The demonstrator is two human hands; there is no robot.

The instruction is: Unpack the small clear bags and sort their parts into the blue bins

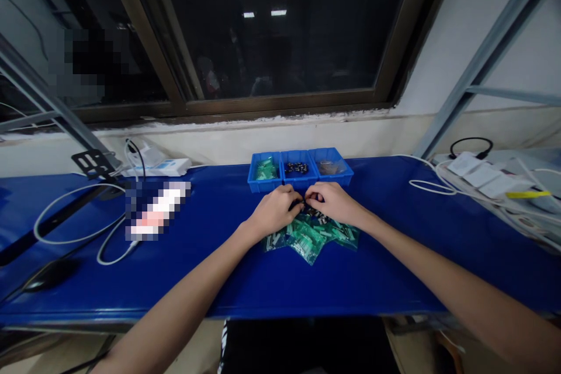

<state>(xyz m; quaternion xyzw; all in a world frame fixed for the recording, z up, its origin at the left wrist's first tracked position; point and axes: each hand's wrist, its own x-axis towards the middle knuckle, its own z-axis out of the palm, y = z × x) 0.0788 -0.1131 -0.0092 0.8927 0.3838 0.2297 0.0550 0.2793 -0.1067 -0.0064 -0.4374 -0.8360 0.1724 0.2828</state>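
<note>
My left hand [277,208] and my right hand [335,201] meet fingertip to fingertip over a small heap of dark and light parts [319,216]. Both have thumb and fingers pinched together; what sits between them is too small to make out. Under and in front of the hands lie several green-tinted clear bags [307,239] with pale pieces inside. Just beyond stand three joined blue bins: the left bin [249,175] has green bags in it, the middle bin [300,180] small black and metallic parts, the right bin [350,174] brownish pieces.
The blue tabletop [210,280] runs along a window wall. At left are a blurred-out phone [160,210] on a white cable, a dark computer mouse [50,274] and a power strip [173,167]. White adapters [488,175] and cables lie at right, beside a metal frame [473,64].
</note>
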